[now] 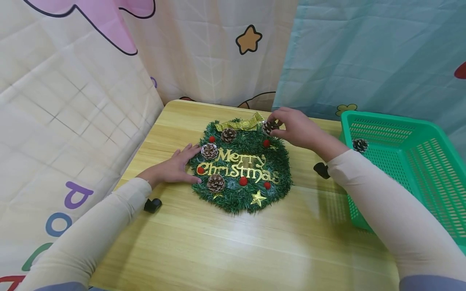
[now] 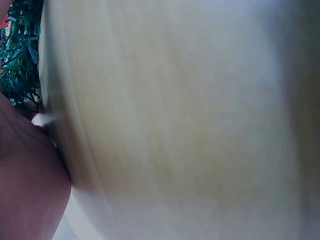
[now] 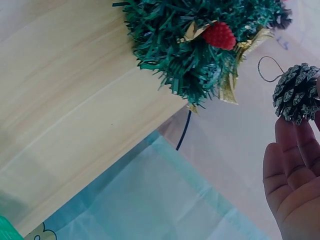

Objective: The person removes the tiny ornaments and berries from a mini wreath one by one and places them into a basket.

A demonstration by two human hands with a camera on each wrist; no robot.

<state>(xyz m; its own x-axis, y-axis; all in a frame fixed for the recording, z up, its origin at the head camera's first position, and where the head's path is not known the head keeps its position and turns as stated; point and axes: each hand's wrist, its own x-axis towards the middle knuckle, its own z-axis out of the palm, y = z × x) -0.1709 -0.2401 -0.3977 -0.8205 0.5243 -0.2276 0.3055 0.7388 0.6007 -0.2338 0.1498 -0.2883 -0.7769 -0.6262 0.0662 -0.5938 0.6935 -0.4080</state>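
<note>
On the pale wooden table, hemmed by cartoon-print curtains, the wreath lies centred: left hand flat against its left edge, right hand pinching a pinecone at its top, green basket to its right.

My left hand rests beside the wreath on the desk; my right hand pinches a pinecone above it.

The wreath lies on the tabletop, toward its far side. The left hand rests at the wreath's left edge. The right hand holds a cone over the wreath's far right edge. The basket stands right of the wreath, with another cone inside.
</note>
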